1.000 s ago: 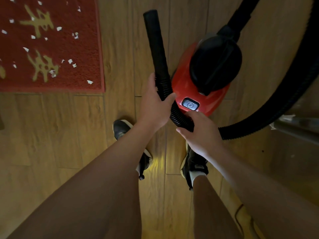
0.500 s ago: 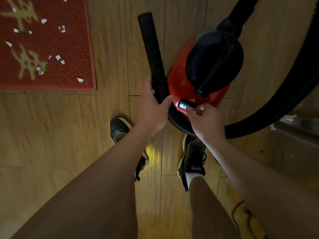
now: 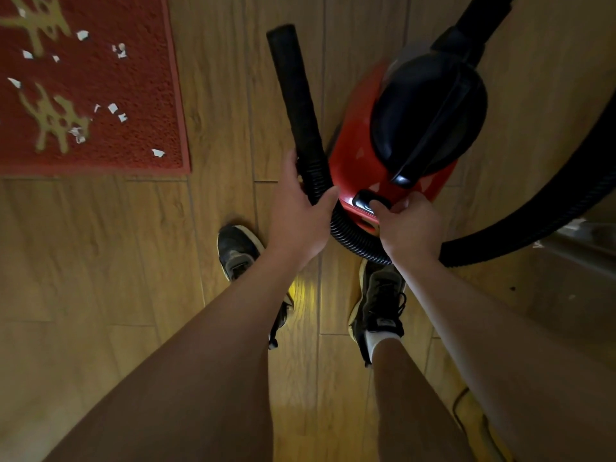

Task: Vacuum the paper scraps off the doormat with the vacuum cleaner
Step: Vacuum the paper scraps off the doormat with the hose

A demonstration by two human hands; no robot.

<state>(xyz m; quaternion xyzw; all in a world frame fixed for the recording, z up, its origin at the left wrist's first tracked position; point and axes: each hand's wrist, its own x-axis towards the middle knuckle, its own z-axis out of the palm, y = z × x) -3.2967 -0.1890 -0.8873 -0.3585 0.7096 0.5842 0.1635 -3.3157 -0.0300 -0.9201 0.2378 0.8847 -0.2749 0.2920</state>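
Observation:
A red doormat (image 3: 100, 95) with gold characters lies at the upper left, with several white paper scraps (image 3: 113, 110) scattered on it. A red and black vacuum cleaner (image 3: 360, 155) stands on the wooden floor in front of my feet. My left hand (image 3: 296, 215) grips the black nozzle tube (image 3: 293, 91) where it joins the ribbed hose, and the tube points away from me. My right hand (image 3: 406, 225) has its fingers curled and its thumb presses the dark power button (image 3: 361, 198) on the vacuum's near side.
The thick black hose (image 3: 550, 201) loops round to the right and up to the vacuum's top. My two dark shoes (image 3: 238, 251) stand just below the hands. A grey metal object (image 3: 580, 238) sits at the right edge, and a cord (image 3: 466, 415) lies at the lower right.
My right hand let go of the ribbed hose and moved up to the power button, where the thumb now presses. The view shifted slightly; my left hand kept its grip on the tube.

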